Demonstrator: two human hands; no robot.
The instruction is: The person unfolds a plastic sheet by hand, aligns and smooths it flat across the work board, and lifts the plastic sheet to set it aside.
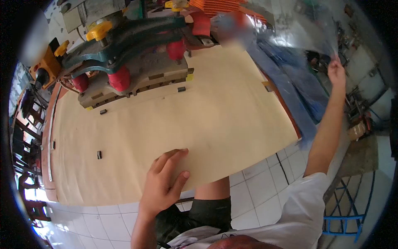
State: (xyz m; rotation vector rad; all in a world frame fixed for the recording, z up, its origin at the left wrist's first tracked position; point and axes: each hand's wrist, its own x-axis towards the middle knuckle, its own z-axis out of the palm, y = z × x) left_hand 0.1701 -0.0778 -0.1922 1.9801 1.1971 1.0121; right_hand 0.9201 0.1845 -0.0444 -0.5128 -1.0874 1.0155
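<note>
My left hand (163,180) is over the near edge of a large beige sheet (215,120) that covers the table. Its fingers are loosely stretched and the thumb stands apart, with nothing held; whether it presses on the sheet I cannot tell. Out to the far right, my right hand (336,72) is raised and closed on the gathered end of a clear plastic sheet (319,31). That plastic stretches up and away from my fingers, partly blurred. A long blue bundle (286,79) lies between the table and my right arm.
A machine with a dark green frame (137,31), yellow knobs (98,30) and red cylinders (119,79) stands over the sheet's far left. Small black blocks (99,155) sit on the sheet. Orange stacked material (215,6) is behind; a blue metal rack (342,224) stands lower right.
</note>
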